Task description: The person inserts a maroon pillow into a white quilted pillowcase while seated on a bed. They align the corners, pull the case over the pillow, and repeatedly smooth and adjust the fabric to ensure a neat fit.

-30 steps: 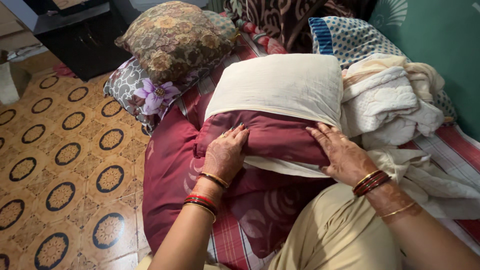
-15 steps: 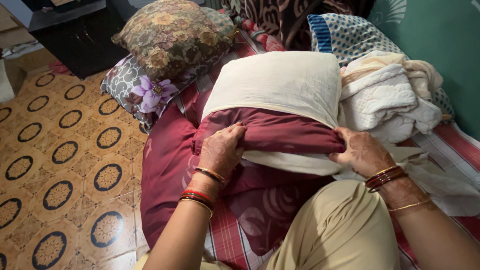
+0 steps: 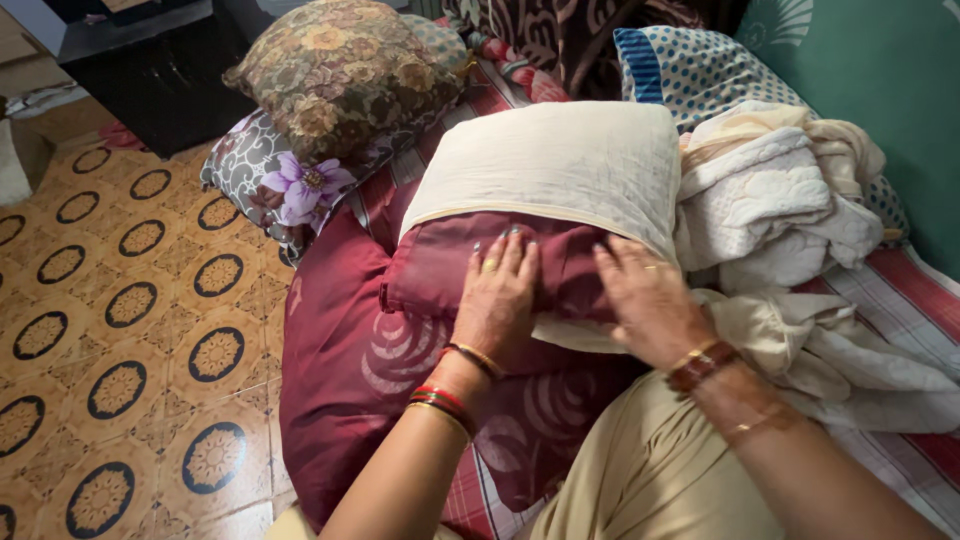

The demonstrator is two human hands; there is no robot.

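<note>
A cream pillow (image 3: 560, 160) lies on the bed with a maroon cover (image 3: 440, 265) pulled partway over its near end. My left hand (image 3: 497, 295) lies flat on the maroon cover, fingers spread, just below the cover's edge. My right hand (image 3: 645, 295) presses flat beside it on the same cover, close to the cream fabric. Both wrists carry red and gold bangles. More of the maroon cloth (image 3: 340, 360) spreads under the pillow toward me. Neither hand grips anything.
Two floral cushions (image 3: 340, 75) are stacked at the bed's far left. A heap of white and cream cloths (image 3: 780, 200) lies at the right, with a dotted pillow (image 3: 690, 70) behind. Patterned floor tiles (image 3: 130, 300) and a dark cabinet (image 3: 150, 80) are at the left.
Both hands left the sides of the maroon cover and came together at its middle, now lying flat. The cover's edge sits a little farther up the pillow.
</note>
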